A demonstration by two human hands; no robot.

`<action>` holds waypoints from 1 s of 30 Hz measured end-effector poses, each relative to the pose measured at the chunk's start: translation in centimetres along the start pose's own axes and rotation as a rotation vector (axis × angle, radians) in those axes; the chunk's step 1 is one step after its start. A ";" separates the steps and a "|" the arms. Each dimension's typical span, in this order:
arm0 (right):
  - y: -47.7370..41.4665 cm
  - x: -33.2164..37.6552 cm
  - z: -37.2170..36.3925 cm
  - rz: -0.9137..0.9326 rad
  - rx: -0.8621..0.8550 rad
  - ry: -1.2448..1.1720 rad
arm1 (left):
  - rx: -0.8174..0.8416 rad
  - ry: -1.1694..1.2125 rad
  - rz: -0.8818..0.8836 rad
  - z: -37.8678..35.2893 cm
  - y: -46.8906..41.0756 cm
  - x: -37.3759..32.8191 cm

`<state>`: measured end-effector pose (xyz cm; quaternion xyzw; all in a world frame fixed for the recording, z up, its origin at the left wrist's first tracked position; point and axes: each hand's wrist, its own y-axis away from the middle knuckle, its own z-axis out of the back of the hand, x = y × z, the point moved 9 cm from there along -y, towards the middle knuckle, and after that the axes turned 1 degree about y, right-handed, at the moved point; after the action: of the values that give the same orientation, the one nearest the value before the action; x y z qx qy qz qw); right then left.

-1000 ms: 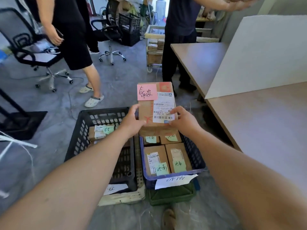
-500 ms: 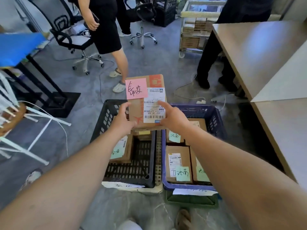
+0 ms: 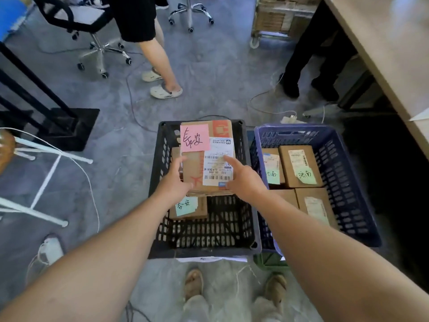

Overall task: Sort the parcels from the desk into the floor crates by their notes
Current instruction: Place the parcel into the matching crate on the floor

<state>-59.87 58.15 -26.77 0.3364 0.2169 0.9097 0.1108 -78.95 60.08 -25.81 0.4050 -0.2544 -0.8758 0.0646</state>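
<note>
I hold a brown cardboard parcel point(image 3: 197, 177) with a pink handwritten note point(image 3: 194, 138) and a white shipping label, over the far half of the black crate point(image 3: 157, 182). My left hand point(image 3: 175, 182) grips its left edge and my right hand point(image 3: 243, 182) its right edge, thumb on the label. Under it in the black crate lies another parcel with a green note point(image 3: 186, 205). The blue crate point(image 3: 343, 182) to the right holds several parcels with green notes point(image 3: 307, 176).
Two people stand beyond the crates, one in white clogs point(image 3: 166, 91), one in dark trousers point(image 3: 308, 66) by the desk point(image 3: 383, 54) at right. An office chair point(image 3: 92, 31), a black stand base point(image 3: 67, 126), floor cables and a white frame point(image 3: 46, 177) lie to the left.
My view has tipped downward and the parcel has come lower, over the black crate, still held in both hands. The crates now fill the middle of the view.
</note>
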 end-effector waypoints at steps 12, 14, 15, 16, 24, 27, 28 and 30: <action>0.1 -4.4 -13.3 -0.153 0.205 0.029 | 0.130 -0.112 0.181 -4.1 0.0 11.9; 0.3 -5.1 -14.6 -0.163 0.231 0.035 | 0.148 -0.140 0.210 -4.9 0.1 13.0; 0.3 -5.5 -15.1 -0.164 0.240 0.036 | 0.160 -0.146 0.228 -5.3 0.1 13.6; 0.2 -5.7 -15.6 -0.163 0.247 0.038 | 0.170 -0.149 0.245 -5.7 0.1 14.2; -3.8 -6.7 -18.7 -0.169 0.237 0.042 | 0.135 -0.141 0.267 -6.5 -3.6 17.1; -6.4 -6.4 -19.1 -0.157 0.196 0.020 | 0.087 -0.117 0.238 -6.2 -6.0 17.5; -7.3 -6.2 -19.2 -0.149 0.185 0.025 | 0.065 -0.125 0.223 -6.0 -6.8 17.6; -8.6 -5.6 -19.9 -0.132 0.175 0.046 | 0.022 -0.188 0.189 -5.8 -7.9 18.0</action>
<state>-68.27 57.43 -47.49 0.3089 0.3198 0.8854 0.1354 -85.85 58.90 -45.04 0.2962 -0.3059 -0.8970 0.1185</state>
